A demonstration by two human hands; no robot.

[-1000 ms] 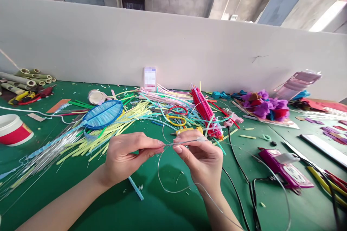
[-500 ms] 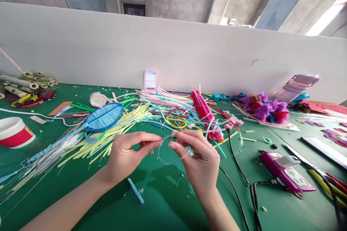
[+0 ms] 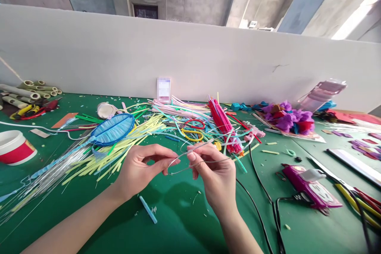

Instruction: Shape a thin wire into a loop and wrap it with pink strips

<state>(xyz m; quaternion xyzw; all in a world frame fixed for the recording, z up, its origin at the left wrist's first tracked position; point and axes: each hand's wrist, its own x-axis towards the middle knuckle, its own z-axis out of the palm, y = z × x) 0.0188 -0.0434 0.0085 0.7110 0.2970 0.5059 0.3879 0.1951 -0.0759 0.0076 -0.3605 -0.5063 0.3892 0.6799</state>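
Observation:
Between my hands is a thin silvery wire (image 3: 182, 170), bent into a narrow loop. My left hand (image 3: 145, 170) pinches one part of it between thumb and fingertips. Close by on the right, my right hand (image 3: 212, 170) is closed on the other part, and thin strands stick out past its fingers. The fingertips of both hands hide the exact grip points. Below them a short light-blue stick (image 3: 148, 209) lies on the green table (image 3: 119, 234). Behind the hands are a red pipe-cleaner bundle (image 3: 224, 123) and a yellow loop (image 3: 192, 135).
Left are a blue leaf shape (image 3: 114, 129), yellow-green strips (image 3: 143, 129), a paper cup (image 3: 14, 147) and bamboo tubes (image 3: 32, 89). Right are a purple power strip (image 3: 309, 186) with black cables, scissors (image 3: 336, 178) and purple crepe flowers (image 3: 288, 117). A white partition (image 3: 119, 55) stands behind.
The round wire loop between my hands now looks flatter and more drawn out sideways. My right hand has turned slightly, with wire strands now crossing its fingers. My left hand keeps its pinch.

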